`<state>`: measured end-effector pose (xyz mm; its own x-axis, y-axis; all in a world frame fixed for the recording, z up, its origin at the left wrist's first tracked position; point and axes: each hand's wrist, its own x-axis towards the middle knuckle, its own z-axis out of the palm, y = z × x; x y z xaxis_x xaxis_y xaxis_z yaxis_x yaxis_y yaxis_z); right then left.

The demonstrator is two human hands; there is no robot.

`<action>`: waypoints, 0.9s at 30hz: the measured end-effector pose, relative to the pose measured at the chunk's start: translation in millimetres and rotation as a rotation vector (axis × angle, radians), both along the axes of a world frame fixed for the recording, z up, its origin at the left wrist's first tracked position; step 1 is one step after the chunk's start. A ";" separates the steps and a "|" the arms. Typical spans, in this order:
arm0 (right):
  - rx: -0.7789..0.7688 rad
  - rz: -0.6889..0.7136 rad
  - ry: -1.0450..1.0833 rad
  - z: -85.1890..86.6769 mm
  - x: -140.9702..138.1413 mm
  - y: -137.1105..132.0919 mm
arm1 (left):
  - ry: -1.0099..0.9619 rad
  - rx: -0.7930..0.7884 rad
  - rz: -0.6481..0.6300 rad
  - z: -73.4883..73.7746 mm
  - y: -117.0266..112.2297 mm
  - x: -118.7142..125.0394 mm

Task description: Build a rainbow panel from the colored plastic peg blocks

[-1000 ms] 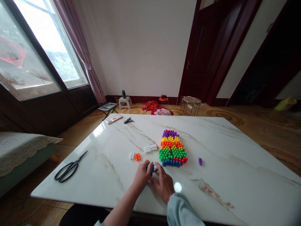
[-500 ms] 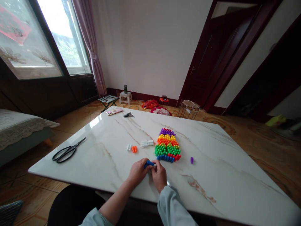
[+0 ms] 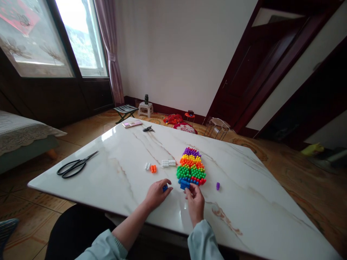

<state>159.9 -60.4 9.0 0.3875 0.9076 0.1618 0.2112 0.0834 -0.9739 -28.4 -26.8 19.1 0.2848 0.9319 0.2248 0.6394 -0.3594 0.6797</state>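
My right hand [image 3: 195, 203] pinches a short row of blue plastic pieces [image 3: 184, 184] between thumb and fingertips, at the near end of a cluster of knobbed pieces [image 3: 191, 164]. Whether the held row touches the cluster I cannot tell. That cluster runs in coloured bands of purple, yellow, orange, green, red and blue. To its left, my left hand [image 3: 157, 194] rests curled above the tabletop, with a blue plastic piece [image 3: 165, 188] in its fingers. Beyond that hand lie orange pieces [image 3: 153, 169], small white pieces [image 3: 148, 166] and a longer white group [image 3: 168, 163].
Black-handled scissors [image 3: 77, 166] lie on the left of the marble-patterned table [image 3: 116, 187]. A phone [image 3: 132, 124] and dark pliers-like cutters [image 3: 148, 129] are near the far edge. One purple piece [image 3: 218, 186] sits right of the cluster.
My hands have come apart from their joint hold on the blue pieces. The right has carried a blue row up to the cluster's near end; the left keeps a blue piece.
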 end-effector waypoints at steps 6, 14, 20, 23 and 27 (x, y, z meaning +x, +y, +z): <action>0.157 -0.171 -0.447 7.0 73.7 -6.2 | 0.011 -0.017 0.037 -4.1 1.7 -0.2; 0.121 -0.138 -0.752 -1.6 103.1 7.2 | -0.008 -0.025 0.051 -3.0 2.1 -0.1; 0.148 -0.098 -0.729 -9.6 99.6 18.6 | -0.021 -0.014 0.040 -6.0 3.1 -0.2; 0.183 -0.114 -0.677 -9.7 98.4 19.9 | -0.031 -0.022 0.038 -5.6 3.3 -0.5; 0.210 -0.243 -0.614 -2.3 79.3 10.5 | -0.103 -0.063 0.023 -0.2 1.9 -1.9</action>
<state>239.2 -49.9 6.7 0.3576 0.7323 0.5796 0.7556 0.1378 -0.6404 -30.3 -24.9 18.9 0.2416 0.9511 0.1927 0.5725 -0.3000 0.7630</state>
